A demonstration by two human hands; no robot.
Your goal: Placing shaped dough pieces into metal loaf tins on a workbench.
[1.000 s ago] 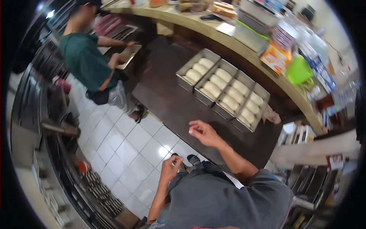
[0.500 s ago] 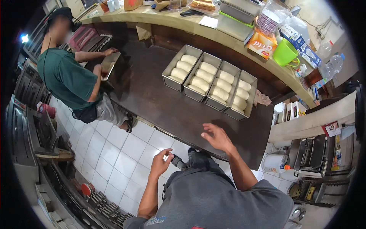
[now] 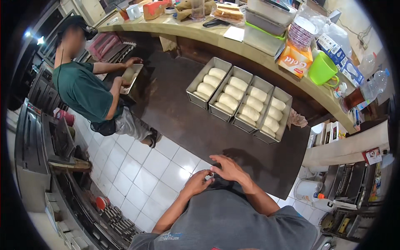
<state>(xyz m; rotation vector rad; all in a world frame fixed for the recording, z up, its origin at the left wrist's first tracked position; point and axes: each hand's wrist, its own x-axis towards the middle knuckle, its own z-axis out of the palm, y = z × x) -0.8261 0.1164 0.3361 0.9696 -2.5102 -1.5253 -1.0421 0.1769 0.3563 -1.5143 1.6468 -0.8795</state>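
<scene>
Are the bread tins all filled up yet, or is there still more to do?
Four metal tins on the dark worktop already hold pale dough pieces. Another person handles a fifth tin farther along. The left hand and right hand hold nothing. The dough looks unbaked.

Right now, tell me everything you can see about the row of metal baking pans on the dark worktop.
The baking pans are four long rectangular tins of dull grey metal, set side by side with their long walls touching, in a slanted row on the dark worktop below the wooden counter. Each holds a line of pale, smooth dough pieces, about three or four per tin. No hand touches them. A crumpled cloth lies just beside the rightmost tin.
</scene>
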